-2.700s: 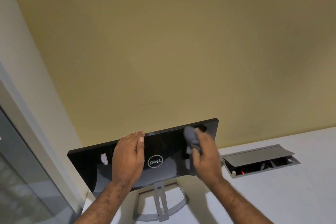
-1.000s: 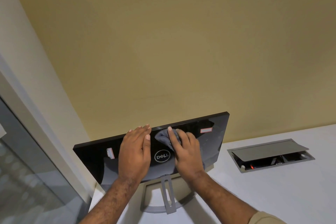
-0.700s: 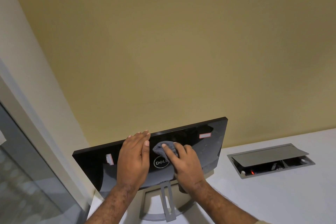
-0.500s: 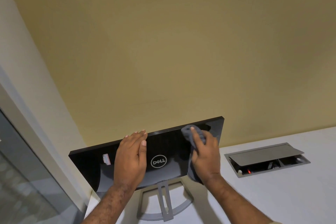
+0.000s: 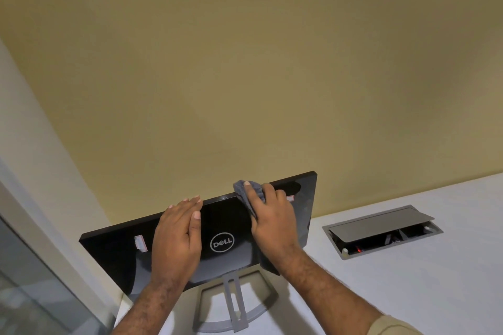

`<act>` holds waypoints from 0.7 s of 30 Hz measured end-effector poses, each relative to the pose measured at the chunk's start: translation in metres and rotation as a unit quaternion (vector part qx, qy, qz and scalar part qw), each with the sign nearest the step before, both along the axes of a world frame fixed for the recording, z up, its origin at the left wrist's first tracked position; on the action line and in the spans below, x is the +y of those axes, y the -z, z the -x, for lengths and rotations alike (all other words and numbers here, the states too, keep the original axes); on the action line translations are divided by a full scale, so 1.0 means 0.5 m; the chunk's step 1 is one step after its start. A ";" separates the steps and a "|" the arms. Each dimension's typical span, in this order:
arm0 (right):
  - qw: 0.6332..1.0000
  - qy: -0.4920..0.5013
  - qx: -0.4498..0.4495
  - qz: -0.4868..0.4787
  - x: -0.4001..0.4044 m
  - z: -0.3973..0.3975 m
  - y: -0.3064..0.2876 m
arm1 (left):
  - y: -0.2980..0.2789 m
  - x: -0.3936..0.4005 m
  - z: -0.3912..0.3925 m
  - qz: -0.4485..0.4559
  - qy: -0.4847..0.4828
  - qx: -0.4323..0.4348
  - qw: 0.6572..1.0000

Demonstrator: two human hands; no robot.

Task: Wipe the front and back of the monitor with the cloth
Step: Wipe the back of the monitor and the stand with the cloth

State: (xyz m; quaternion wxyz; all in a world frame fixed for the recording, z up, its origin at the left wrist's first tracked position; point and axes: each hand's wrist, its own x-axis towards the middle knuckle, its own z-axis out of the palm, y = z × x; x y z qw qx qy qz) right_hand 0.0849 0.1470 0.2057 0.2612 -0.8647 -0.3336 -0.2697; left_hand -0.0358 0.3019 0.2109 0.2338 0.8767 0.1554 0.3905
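Standing on a white desk (image 5: 408, 294), black monitor (image 5: 231, 220) shows its back. Right hand (image 5: 272, 223), fingers flat, presses grey cloth (image 5: 242, 190) near the top edge; left hand (image 5: 177, 236) lies flat, fingers together, beside the logo (image 5: 222, 242).

Most of the cloth (image 5: 249, 197) is buried under the right hand (image 5: 272, 223), so you can't really see the grip on it. The monitor (image 5: 114, 255) only shows its back; the screen faces away. The small labels either side of the grip are unreadable. Inside the cable box (image 5: 381, 234), right of the grip, it's too dark to tell much.
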 end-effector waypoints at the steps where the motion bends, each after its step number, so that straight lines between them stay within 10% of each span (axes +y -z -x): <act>1: 1.000 0.009 -0.003 0.012 -0.008 -0.007 -0.002 | 0.000 0.000 0.000 0.000 0.000 0.000 1.000; 21: 0.993 0.080 0.083 -0.014 -0.145 -0.119 -0.013 | -0.031 -0.042 -0.010 -0.018 -0.061 0.086 0.994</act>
